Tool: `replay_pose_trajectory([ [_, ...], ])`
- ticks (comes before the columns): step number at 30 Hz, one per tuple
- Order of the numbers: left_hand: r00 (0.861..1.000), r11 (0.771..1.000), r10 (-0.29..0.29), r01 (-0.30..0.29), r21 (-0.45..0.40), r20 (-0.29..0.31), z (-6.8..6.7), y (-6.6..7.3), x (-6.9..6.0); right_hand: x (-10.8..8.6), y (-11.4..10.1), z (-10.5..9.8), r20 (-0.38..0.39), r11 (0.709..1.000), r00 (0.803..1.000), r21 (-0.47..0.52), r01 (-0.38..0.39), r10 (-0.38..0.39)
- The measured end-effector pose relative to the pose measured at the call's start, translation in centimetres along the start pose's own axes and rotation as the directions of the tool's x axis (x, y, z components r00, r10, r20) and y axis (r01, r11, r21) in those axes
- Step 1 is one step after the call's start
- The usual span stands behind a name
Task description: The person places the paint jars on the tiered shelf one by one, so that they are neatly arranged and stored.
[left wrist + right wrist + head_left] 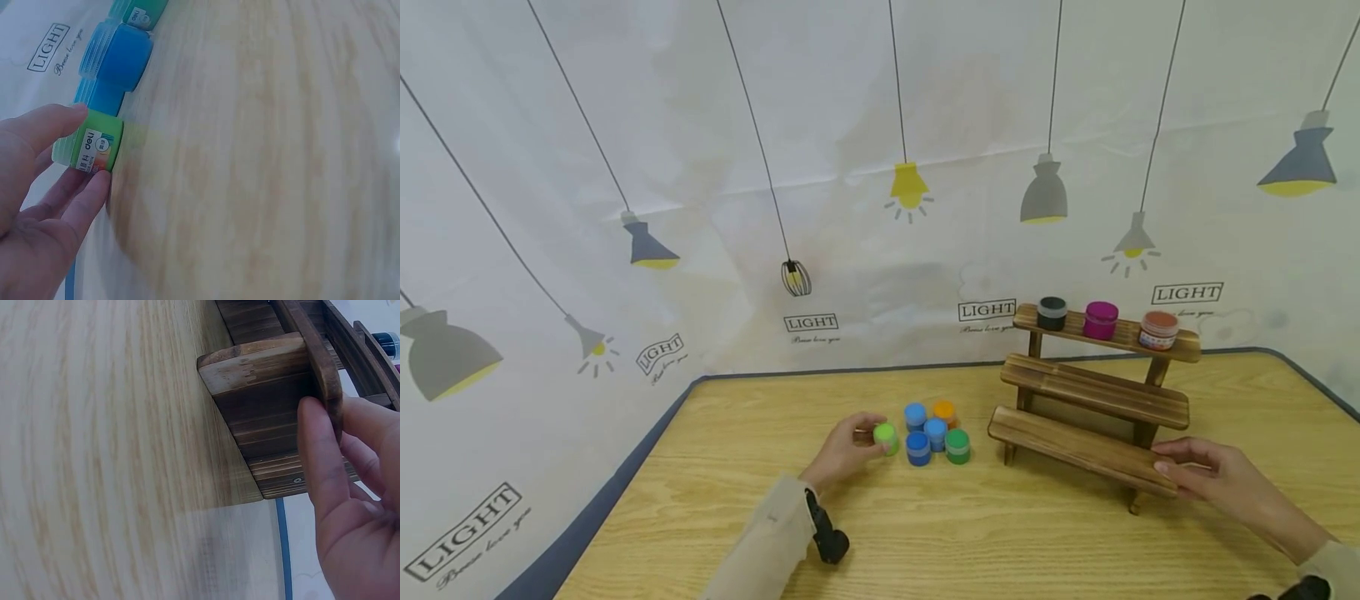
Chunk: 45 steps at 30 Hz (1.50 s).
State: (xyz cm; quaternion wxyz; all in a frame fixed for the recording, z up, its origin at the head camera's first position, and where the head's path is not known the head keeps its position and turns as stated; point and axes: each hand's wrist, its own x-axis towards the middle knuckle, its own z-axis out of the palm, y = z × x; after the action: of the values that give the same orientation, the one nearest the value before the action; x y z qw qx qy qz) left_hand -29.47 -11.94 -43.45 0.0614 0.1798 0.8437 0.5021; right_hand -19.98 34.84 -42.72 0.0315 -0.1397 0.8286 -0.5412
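My left hand (844, 452) holds a light green paint jar (886, 439) between thumb and fingers at the left of a cluster of jars. In the left wrist view the jar's label (95, 150) faces the camera and its clear lid lies toward the palm. My right hand (1228, 487) pinches the right end of the lowest step of a three-tier wooden stand (1075, 446). The right wrist view shows the thumb (322, 447) under that board, the fingers over it. On the top tier sit a black jar (1052, 313), a magenta jar (1101, 321) and an orange-red jar (1159, 330).
Beside the held jar stand a light blue jar (915, 417), an orange jar (944, 412), another light blue jar (936, 433), a dark blue jar (918, 448) and a green jar (957, 446). Behind the wooden table (925, 533) hangs a lamp-printed backdrop (850, 100).
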Motion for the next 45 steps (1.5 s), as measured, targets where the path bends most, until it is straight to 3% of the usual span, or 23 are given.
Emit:
replay_pose_trajectory([
  [6, 1.000, 1.000, 0.007, -0.007, 0.005, -0.010, 0.1, -0.4, 0.0, -0.1, 0.1, 0.1, -0.004, 1.000, 1.000, 0.004, 0.001, -0.001],
  [19, 0.998, 1.000, -0.018, 0.018, 0.001, -0.062, 0.4, 0.1, -0.3, 0.0, 0.1, 0.1, -0.017, 1.000, 1.000, -0.002, -0.011, 0.011],
  [26, 0.997, 0.997, -0.047, 0.042, -0.065, -0.068, -0.6, 0.4, -1.1, 0.0, 0.2, 0.2, -0.016, 1.000, 1.000, -0.008, -0.004, 0.004],
  [32, 0.995, 0.998, -0.036, 0.031, -0.057, -0.094, -1.6, 1.7, -1.7, 0.0, 0.3, 0.1, -0.009, 1.000, 1.000, -0.002, 0.020, -0.020],
  [38, 0.999, 0.999, 0.029, -0.030, -0.020, -0.038, -1.5, 3.5, -2.1, 0.0, 0.1, 0.0, -0.015, 1.000, 1.000, 0.001, 0.012, -0.012],
  [45, 0.993, 0.994, 0.107, -0.108, 0.019, 0.049, 0.5, 5.4, -1.7, 0.0, 0.0, 0.2, -0.024, 1.000, 1.000, -0.006, -0.015, 0.015],
])
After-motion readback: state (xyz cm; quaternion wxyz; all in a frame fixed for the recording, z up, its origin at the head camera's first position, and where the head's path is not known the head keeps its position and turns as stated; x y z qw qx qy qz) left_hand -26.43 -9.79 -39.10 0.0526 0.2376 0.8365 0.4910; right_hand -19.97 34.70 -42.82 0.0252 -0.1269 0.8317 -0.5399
